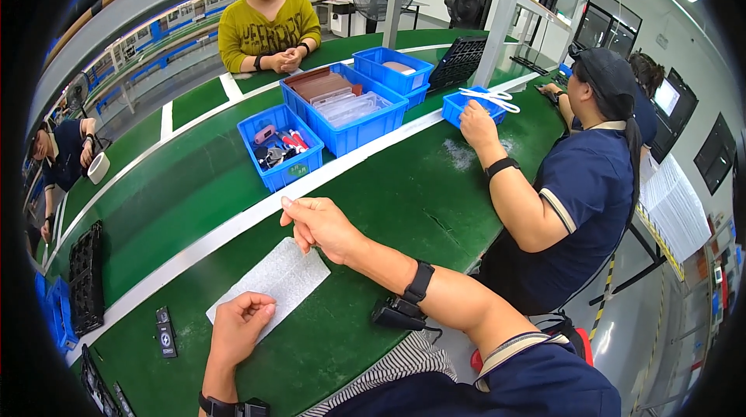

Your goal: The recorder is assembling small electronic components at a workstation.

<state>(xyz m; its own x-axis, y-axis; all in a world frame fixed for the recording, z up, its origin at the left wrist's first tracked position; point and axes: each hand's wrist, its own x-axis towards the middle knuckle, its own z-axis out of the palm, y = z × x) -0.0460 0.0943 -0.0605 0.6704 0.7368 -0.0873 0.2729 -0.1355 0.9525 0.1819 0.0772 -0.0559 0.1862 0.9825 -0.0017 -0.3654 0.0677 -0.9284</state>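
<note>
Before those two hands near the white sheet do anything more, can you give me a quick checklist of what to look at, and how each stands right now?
1. White sheet spread out on the green table: ok.
2. Left hand at the sheet's near end: ok; whether it presses on the sheet, cannot tell.
3. Right hand free of anything thin: cannot tell; its fingertips are drawn together.
4. Small black piece clear of the sheet: ok, it lies apart, to the left.
5. Co-worker's hand out of the way: ok, it is well off to the right.
</note>
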